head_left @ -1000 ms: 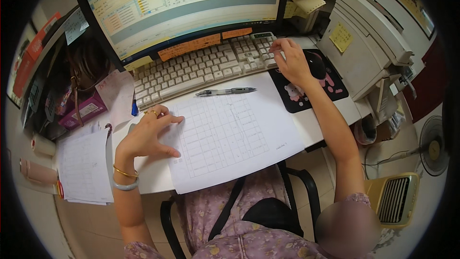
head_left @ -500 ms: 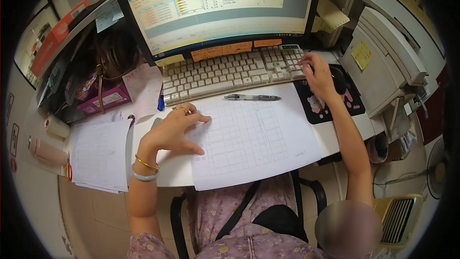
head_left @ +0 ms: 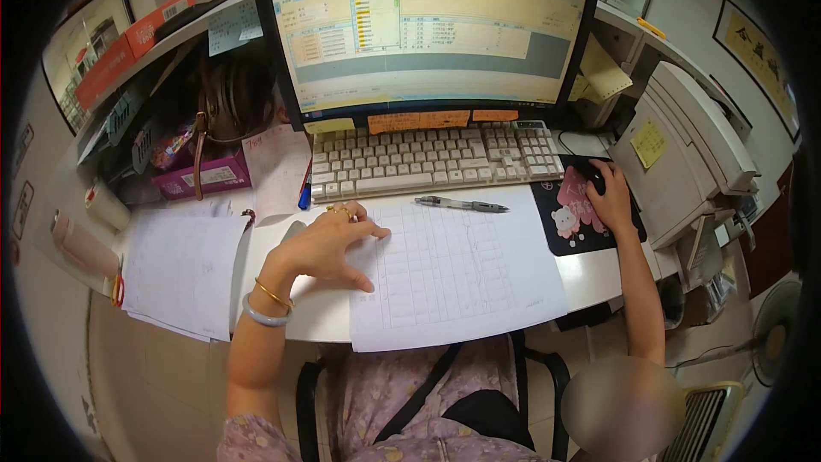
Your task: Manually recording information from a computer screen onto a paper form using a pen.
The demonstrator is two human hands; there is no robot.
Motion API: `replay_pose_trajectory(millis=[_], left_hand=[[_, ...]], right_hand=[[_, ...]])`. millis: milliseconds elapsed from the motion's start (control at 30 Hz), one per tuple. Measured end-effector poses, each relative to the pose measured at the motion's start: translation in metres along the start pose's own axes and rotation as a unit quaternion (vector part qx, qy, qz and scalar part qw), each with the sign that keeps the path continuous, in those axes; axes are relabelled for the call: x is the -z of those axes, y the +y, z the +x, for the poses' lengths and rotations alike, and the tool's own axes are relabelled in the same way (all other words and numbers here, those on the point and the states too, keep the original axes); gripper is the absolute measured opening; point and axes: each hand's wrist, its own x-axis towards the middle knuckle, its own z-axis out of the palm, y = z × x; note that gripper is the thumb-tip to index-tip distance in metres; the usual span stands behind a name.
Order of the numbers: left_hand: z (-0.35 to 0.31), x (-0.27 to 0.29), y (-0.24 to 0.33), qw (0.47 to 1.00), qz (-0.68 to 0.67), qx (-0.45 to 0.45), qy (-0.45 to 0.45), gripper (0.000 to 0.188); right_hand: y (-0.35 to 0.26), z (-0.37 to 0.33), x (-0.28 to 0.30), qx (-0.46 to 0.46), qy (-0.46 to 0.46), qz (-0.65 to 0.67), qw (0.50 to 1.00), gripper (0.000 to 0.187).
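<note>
My left hand [head_left: 329, 244] rests at the left edge of a gridded paper sheet [head_left: 462, 265], thumb and fingers spread apart. It wears a ring, a gold bangle and a pale bangle. Over at the right, my right hand [head_left: 614, 197] is closed around a dark computer mouse [head_left: 597, 180], mostly hidden under the fingers, on a black mouse pad [head_left: 566, 231] with a bear picture. A grey pen [head_left: 462, 204] lies across the top of the sheet. Behind it is a beige keyboard [head_left: 419, 158], with a lit monitor [head_left: 428, 43] beyond.
A stack of papers [head_left: 184, 265] lies to the left, near a pink bottle [head_left: 84, 244] and scissors [head_left: 118, 289]. A purple box [head_left: 201, 180] and a brown bag [head_left: 235, 103] stand behind. A printer [head_left: 676, 137] bounds the right side; a blue pen [head_left: 304, 195] lies beside the keyboard.
My right hand has moved from the keyboard's number keys down and right onto the mouse. My left hand stays on the sheet's edge. The view has tilted up somewhat.
</note>
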Motion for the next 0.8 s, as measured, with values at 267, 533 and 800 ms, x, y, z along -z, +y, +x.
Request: replay_pose_trajectory(millis=[267,533,800], left_hand=[[0.0028,-0.0014,0.0003,1.0,0.005,-0.002,-0.002,0.081],[0.0033,-0.0003,0.0002,1.0,0.005,-0.001,-0.006,0.081],[0.0019,0.0,0.0018,1.0,0.009,-0.002,-0.001,0.081]], right_hand=[[0.0024,0.0012,-0.0026,-0.009,0.011,0.014,1.0,0.041],[-0.0012,0.0022,-0.0022,-0.004,0.015,0.03,0.999,0.039],[-0.0002,0.0026,-0.0038,0.002,0.016,0.025,1.0,0.038]])
